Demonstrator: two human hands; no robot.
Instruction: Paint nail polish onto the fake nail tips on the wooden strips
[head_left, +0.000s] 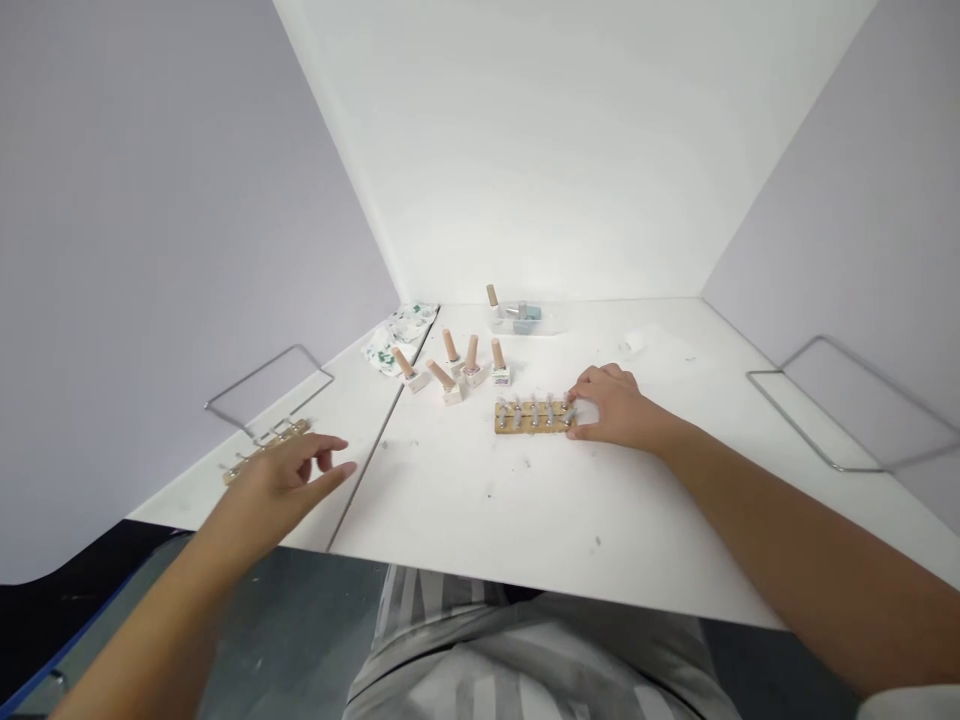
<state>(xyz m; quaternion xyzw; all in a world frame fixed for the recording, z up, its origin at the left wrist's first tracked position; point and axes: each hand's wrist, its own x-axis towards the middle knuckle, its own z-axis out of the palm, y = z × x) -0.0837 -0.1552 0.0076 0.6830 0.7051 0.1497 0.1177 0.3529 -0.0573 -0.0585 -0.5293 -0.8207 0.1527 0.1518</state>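
Left hand (pixel 289 475): fingers spread, empty, over wooden strip (pixel 264 449) at table's (pixel 525 500) left edge. 4 cork-topped bottles (pixel 454 368) mid-table. Wooden rack (pixel 532 415) of metal pegs nearby. Right hand (pixel 613 407): fingers curled, pinching rack's right end.

Open counter near, clutter toward the middle and far left

The near counter (pixel 525 520) lies bare between both hands; the cork strip (pixel 531 416), upright bottles (pixel 457 368) and far bottle group (pixel 517 312) block the middle, wire frames (pixel 847 410) guard both side edges.
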